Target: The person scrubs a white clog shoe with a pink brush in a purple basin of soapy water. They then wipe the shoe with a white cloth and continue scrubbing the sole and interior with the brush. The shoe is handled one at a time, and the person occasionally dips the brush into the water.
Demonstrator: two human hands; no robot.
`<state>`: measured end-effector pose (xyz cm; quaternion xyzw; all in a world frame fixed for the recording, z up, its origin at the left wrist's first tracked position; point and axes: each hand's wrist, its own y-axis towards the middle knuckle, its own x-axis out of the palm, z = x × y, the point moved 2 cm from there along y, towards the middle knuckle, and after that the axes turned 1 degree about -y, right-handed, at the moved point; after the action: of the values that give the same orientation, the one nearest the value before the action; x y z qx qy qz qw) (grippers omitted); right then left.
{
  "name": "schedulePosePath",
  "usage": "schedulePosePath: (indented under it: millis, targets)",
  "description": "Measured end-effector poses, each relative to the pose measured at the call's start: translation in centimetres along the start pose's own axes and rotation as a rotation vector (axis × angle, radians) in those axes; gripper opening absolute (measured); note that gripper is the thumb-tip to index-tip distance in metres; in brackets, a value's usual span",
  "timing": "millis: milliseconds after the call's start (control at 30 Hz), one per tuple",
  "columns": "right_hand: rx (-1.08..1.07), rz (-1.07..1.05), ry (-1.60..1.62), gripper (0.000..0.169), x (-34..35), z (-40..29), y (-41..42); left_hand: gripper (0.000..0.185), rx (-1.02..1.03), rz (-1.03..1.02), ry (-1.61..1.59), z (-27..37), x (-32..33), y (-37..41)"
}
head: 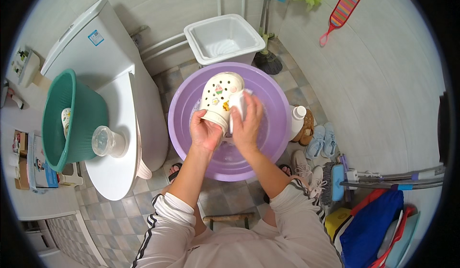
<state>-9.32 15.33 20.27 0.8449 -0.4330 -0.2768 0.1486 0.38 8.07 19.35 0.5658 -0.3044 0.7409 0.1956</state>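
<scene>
A cream foam clog (215,90) with round vent holes and small decorative charms is held over a purple plastic basin (276,88). My left hand (206,133) grips it by the heel end, thumb along the strap. Against the clog's right side, my right hand (248,122) presses a white cloth or sponge (236,111); its exact kind cannot be told. Some water with suds shows low in the basin, partly hidden by my hands and the clog.
On the closed toilet lid (107,181) stand a green tub (88,124) with another clog (65,120) inside and a clear plastic cup (111,142). A white bin (224,39) is behind the basin; a white bottle (297,118) and several shoes (316,142) are at its right.
</scene>
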Motion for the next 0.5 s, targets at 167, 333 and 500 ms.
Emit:
schedulePosePath:
  millis: [167, 333, 500]
  targets:
    - [-0.006, -0.110, 0.071, 0.047, 0.1, -0.7, -1.9, 0.059, 0.002, -0.056, -0.072, 0.9, 0.2, 0.2]
    - [0.119, -0.007, 0.127, 0.044, -0.5, -0.3, 0.6, 0.051, 0.009, -0.035, -0.136, -0.7, 1.2, -0.2]
    - [0.154, -0.071, 0.162, 0.040, -0.2, 0.2, -0.6, 0.056, 0.055, -0.118, 0.407, -0.7, 0.8, -1.1]
